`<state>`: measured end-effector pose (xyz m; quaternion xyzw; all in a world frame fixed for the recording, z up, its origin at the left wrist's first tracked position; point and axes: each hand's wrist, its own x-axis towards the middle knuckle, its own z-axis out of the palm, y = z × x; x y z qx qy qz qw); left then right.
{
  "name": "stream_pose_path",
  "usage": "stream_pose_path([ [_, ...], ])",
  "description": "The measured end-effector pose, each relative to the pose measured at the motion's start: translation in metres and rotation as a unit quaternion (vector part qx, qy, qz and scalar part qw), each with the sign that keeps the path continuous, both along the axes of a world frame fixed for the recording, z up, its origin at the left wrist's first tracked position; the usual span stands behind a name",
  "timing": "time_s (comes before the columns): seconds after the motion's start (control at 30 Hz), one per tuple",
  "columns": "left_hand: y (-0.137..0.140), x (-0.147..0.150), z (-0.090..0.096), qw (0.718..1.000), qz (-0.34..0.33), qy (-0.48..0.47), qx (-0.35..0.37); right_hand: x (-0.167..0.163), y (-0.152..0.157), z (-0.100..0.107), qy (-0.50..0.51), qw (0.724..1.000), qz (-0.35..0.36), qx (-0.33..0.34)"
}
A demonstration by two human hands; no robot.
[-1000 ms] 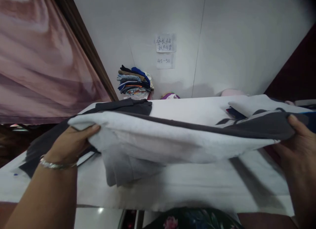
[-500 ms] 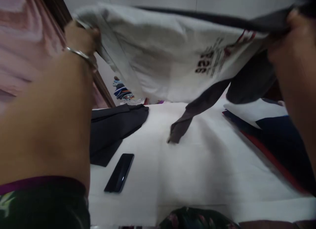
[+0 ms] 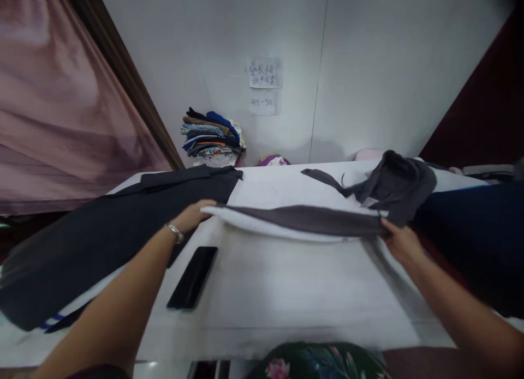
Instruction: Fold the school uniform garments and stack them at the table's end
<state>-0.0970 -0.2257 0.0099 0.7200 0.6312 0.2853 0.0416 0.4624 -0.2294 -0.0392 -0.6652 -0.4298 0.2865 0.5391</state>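
A white hoodie with dark grey sleeves (image 3: pixel 303 220) is stretched across the white table, its dark strip facing me. My left hand (image 3: pixel 194 215) is closed on its left end, a silver bangle at the wrist. At the other end, my right hand (image 3: pixel 403 241) pinches the dark cloth near the hood side. The bunched dark grey hood (image 3: pixel 393 177) lies beyond my right hand, and a thin sleeve trails to the left of it. The printed front is hidden.
A black phone (image 3: pixel 192 278) lies on the white table (image 3: pixel 286 297). Dark trousers-like cloth (image 3: pixel 102 232) spreads at left, navy cloth (image 3: pixel 475 232) at right. Folded clothes (image 3: pixel 213 136) are stacked at the back, below paper notes (image 3: pixel 265 73) on the wall. A pink curtain (image 3: pixel 61 106) hangs left.
Both hands have come down from high up, lowering the hoodie from in front of my view to the table. Its print has gone out of sight. Both hands still grip it.
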Motion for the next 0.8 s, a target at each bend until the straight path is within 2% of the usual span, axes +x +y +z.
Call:
stream_pose_path([
  [0.07,-0.013,-0.001,-0.042,0.998,-0.002,-0.013,-0.055,-0.001,-0.014,-0.037,0.065,0.998,-0.020,-0.010],
  [0.1,-0.018,-0.005,-0.057,0.996,-0.002,-0.023,-0.084,0.001,-0.017,-0.047,0.126,0.992,-0.024,-0.005],
  [0.17,-0.025,-0.018,-0.073,0.993,-0.010,-0.047,-0.108,0.007,-0.016,-0.054,0.257,0.966,-0.017,0.011],
  [0.23,-0.031,-0.035,-0.077,0.994,-0.031,-0.063,-0.089,0.014,-0.017,-0.052,0.347,0.937,0.008,0.040],
  [0.3,-0.039,-0.050,-0.076,0.995,-0.049,-0.066,-0.059,0.019,-0.024,-0.051,0.370,0.927,0.026,0.055],
  [0.37,-0.049,-0.057,-0.080,0.995,-0.054,-0.056,-0.058,0.019,-0.038,-0.057,0.380,0.925,0.019,0.017],
  [0.47,-0.063,-0.053,-0.096,0.993,-0.038,-0.038,-0.105,0.016,-0.058,-0.074,0.387,0.920,-0.007,-0.066],
  [0.6,-0.071,-0.041,-0.110,0.991,-0.023,-0.020,-0.131,0.016,-0.068,-0.084,0.392,0.915,0.017,-0.099],
  [0.7,-0.072,-0.041,-0.105,0.991,-0.010,-0.001,-0.135,0.024,-0.071,-0.079,0.387,0.913,0.045,-0.121],
  [0.8,-0.072,-0.039,-0.093,0.987,0.023,0.035,-0.153,0.037,-0.075,-0.077,0.367,0.924,0.055,-0.088],
])
